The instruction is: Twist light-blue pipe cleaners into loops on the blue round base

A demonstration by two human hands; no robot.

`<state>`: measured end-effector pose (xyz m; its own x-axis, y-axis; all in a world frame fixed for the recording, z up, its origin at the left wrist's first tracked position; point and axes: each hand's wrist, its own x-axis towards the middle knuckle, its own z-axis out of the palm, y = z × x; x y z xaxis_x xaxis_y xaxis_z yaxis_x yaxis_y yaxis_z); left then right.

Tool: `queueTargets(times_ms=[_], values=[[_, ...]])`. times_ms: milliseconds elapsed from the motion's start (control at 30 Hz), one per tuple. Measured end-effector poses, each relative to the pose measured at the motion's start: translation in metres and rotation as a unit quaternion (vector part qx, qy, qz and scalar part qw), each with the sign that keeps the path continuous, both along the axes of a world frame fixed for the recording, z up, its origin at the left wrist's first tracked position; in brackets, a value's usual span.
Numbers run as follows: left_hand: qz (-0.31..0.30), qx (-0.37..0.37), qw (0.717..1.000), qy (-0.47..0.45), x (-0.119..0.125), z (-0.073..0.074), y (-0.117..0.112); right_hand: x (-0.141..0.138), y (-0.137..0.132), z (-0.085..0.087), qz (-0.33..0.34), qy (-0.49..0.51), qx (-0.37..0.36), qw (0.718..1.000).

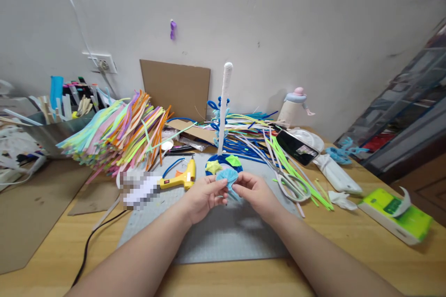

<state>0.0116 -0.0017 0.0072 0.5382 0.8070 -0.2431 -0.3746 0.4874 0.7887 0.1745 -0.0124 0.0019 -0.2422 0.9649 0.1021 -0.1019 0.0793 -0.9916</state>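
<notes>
Both my hands meet over a grey cutting mat (223, 232) on the wooden table. My left hand (204, 197) and my right hand (254, 191) pinch a small light-blue fan-shaped piece of pipe cleaner (227, 179) between their fingertips. Just behind it stands a round blue base (223, 163) with a tall white wrapped post (225, 106), a yellow star shape (213, 166) and a green shape (233, 160) lying on it.
A yellow glue gun (179, 178) lies left of my hands, its black cord running off the table's front. A big heap of coloured pipe cleaners (118, 134) fills the left; more strands, scissors (291, 184), a phone (298, 147) and a green tissue pack (397, 213) lie right.
</notes>
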Motion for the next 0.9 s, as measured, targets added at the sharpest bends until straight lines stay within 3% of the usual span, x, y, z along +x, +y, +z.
queueTargets(times_ms=[433, 633, 833, 900], values=[[-0.040, -0.088, 0.995, -0.040, -0.0003, -0.0037, -0.0005, 0.0011, 0.0005, -0.0072, -0.023, -0.085, 0.099, 0.991], [-0.060, -0.057, 0.996, -0.035, -0.0025, -0.0016, 0.0002, 0.0013, -0.0013, -0.0049, -0.010, -0.053, 0.090, 0.994], [-0.116, -0.023, 0.993, -0.019, -0.0079, -0.0059, 0.0023, 0.0030, -0.0044, 0.0009, 0.002, -0.106, 0.124, 0.987], [-0.100, -0.016, 0.995, 0.002, -0.0063, -0.0070, 0.0034, 0.0027, -0.0037, 0.0000, -0.008, -0.107, 0.121, 0.987]])
